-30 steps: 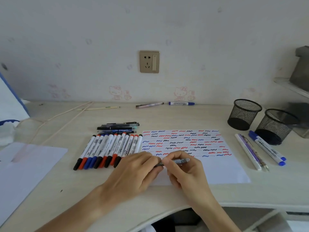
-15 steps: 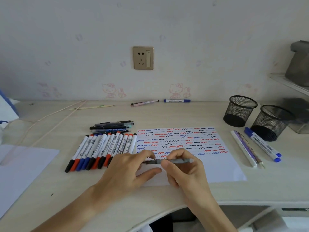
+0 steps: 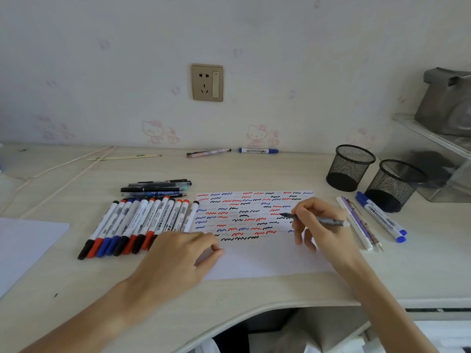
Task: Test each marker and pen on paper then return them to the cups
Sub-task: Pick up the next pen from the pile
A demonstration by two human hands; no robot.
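Landmark: the test paper (image 3: 265,261), a white sheet lying flat on the desk (image 3: 254,171) and covered in red, blue and black squiggles. A second blank sheet (image 3: 23,245) lies well to its left. A row of capped whiteboard markers (image 3: 137,225) lies side by side just beside the paper's left edge, with a small stack of dark pens (image 3: 155,188) just behind that row. The left hand (image 3: 175,261) rests on the paper's near-left corner, fingers curled with thumb and forefinger tips together; whether they pinch a cap cannot be told. The right hand (image 3: 321,225) pinches a grey pen (image 3: 318,220), its tip on the paper's right portion among the squiggles. Right of the paper lie several pens and blue-capped markers (image 3: 379,220). Behind these stand two black mesh cups (image 3: 350,168).
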